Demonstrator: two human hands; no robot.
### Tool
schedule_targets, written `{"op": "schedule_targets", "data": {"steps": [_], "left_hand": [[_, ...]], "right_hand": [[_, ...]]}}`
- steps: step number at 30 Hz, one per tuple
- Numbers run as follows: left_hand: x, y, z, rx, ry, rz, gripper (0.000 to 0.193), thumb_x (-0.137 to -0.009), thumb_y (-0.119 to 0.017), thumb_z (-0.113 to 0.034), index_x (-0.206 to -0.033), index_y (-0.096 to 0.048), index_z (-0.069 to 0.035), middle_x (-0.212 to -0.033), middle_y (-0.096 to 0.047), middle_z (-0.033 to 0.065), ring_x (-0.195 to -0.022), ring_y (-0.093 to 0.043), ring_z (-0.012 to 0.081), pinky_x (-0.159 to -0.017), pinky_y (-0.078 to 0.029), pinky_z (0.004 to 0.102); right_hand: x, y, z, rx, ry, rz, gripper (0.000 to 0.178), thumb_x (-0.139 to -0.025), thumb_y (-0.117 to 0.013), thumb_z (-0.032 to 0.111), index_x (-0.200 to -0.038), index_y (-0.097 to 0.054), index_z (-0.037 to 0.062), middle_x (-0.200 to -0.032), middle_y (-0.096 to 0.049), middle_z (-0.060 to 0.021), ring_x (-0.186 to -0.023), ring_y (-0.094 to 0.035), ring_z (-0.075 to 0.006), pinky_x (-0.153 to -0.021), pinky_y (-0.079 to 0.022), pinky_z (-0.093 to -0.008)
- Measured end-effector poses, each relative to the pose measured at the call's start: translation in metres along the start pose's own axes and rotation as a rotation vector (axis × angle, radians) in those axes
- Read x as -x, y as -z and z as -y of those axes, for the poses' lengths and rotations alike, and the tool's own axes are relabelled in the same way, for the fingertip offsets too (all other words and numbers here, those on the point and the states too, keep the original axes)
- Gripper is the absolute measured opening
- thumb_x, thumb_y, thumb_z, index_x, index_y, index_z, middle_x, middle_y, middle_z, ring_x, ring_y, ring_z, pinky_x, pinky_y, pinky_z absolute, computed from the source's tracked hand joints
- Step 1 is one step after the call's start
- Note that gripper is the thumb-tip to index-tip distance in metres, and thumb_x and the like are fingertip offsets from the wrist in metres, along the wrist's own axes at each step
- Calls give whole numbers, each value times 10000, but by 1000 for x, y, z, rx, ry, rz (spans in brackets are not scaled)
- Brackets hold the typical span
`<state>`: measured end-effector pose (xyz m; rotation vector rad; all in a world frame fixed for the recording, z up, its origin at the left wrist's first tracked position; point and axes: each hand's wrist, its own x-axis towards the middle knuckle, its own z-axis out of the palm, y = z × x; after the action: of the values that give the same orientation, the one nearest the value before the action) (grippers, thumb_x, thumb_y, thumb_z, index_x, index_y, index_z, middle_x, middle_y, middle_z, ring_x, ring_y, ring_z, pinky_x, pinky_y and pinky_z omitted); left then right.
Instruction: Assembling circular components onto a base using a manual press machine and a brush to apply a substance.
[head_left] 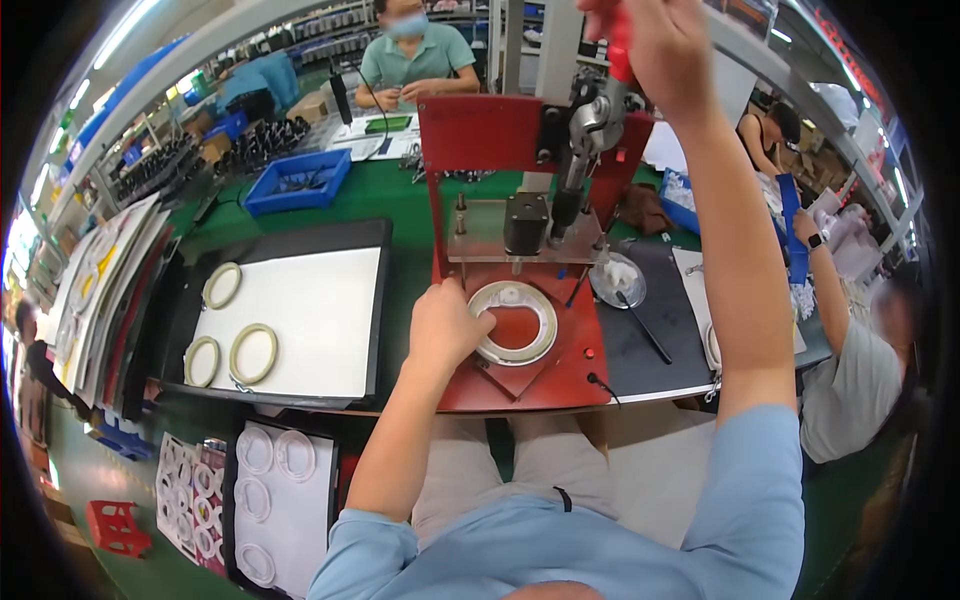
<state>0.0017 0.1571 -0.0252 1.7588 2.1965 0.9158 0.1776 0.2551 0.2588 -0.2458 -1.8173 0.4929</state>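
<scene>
A white ring-shaped part (547,328) lies flat on the red base of a hand-lever press (478,137). At the ring's left edge is my left hand (447,322), its thumb reaching over the rim and its other fingers curled and partly hidden. High at the upper right, my right hand (672,60) is wrapped around the red grip (621,48) of the press lever. The metal toggle linkage (597,125) runs down from that grip. Over the ring hangs the press head, with a black block (525,222) on a clear plate (475,243).
Left of the press, a black-edged tray (310,300) carries three greenish rings. A lower tray (300,505) holds several white rings. A dish of white material (619,278) and a black pen-like tool (645,328) lie to the right. Co-workers sit across the table and at right.
</scene>
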Motion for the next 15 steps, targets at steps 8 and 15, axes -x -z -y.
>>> {"op": "schedule_targets", "data": {"steps": [8,15], "left_hand": [[-6,13,20,828,216,508,273,-930,-833,-298,-915,-732,-46,-785,-692,0,-688,-613,82,-608,-460,253],[81,32,45,1545,270,216,188,-1069,-713,-237,-1101,-691,-53,-938,-734,4,-714,-564,41,-617,-418,195]], "right_hand": [[-54,44,-129,188,-601,437,475,-1081,-606,512,-1284,-731,102,-946,-733,-37,-773,-664,-122,-796,-525,-315],[55,34,-38,478,24,-285,270,-1091,-606,246,-1137,-784,47,-811,-695,-20,-651,-597,-136,-675,-500,-272]]}}
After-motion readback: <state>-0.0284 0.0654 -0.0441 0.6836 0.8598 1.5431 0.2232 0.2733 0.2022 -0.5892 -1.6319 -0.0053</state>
